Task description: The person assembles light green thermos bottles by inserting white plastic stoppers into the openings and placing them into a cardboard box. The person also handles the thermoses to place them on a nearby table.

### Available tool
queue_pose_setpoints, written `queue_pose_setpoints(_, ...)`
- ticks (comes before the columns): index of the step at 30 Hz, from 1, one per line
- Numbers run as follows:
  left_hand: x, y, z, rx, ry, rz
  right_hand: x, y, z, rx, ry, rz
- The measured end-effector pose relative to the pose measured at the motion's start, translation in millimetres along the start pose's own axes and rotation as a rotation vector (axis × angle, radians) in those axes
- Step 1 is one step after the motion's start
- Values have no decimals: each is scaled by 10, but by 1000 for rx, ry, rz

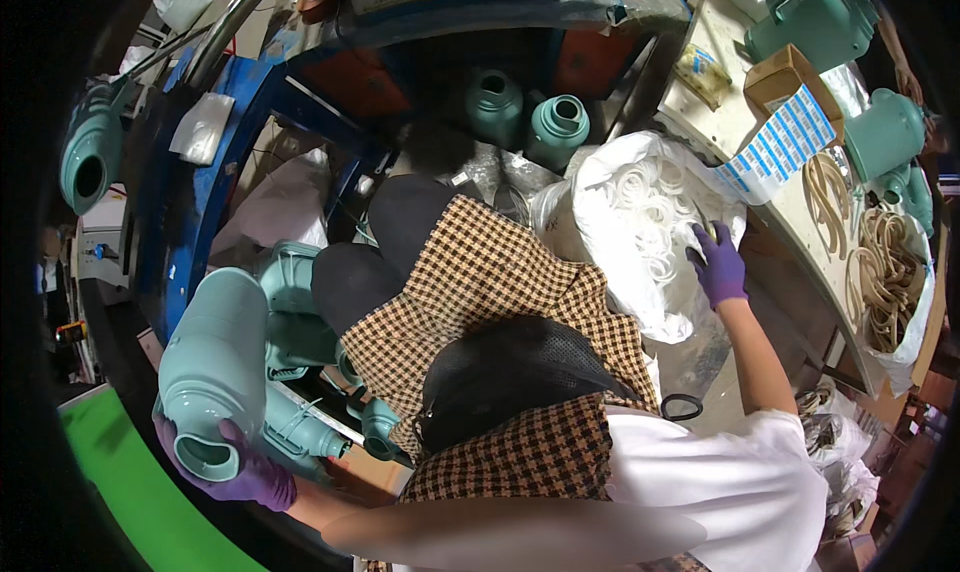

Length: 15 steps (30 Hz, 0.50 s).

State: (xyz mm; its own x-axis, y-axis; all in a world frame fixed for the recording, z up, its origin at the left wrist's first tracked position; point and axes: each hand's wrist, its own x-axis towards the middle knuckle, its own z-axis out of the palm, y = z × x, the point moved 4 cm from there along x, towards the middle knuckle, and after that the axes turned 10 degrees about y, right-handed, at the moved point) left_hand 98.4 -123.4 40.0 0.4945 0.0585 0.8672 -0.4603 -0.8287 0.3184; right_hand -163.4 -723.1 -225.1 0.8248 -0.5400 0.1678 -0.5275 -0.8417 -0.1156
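My left hand (pixel 245 477), in a purple glove, is wrapped round the neck end of a teal plastic flask shell (pixel 213 347) at the left. The shell's spouted opening points toward me. My right hand (pixel 720 264), also gloved in purple, is at the right side of a white sack (pixel 600 257), with its fingers spread. White rubber rings (pixel 655 222) fill the sack, close to its fingertips. No ring shows in that hand.
More teal shells (pixel 300 337) lie beside my left leg, and two stand on the floor ahead (pixel 558 127). A blue metal frame (pixel 225 172) rises at the left. On the right, a table (pixel 790 232) carries a cardboard box (pixel 790 82), teal jugs and beige rubber loops (pixel 825 197).
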Motion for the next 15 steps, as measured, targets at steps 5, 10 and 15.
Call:
queue_pose_setpoints(5,99,436,155,-22,-165,120,310,481,814,-276,18,-131)
queue_pose_setpoints(10,-46,508,232,-124,-227,6,462,374,517,-127,145,-281)
queue_pose_setpoints(15,-101,439,336,-126,-305,107,410,247,217,-186,94,-191)
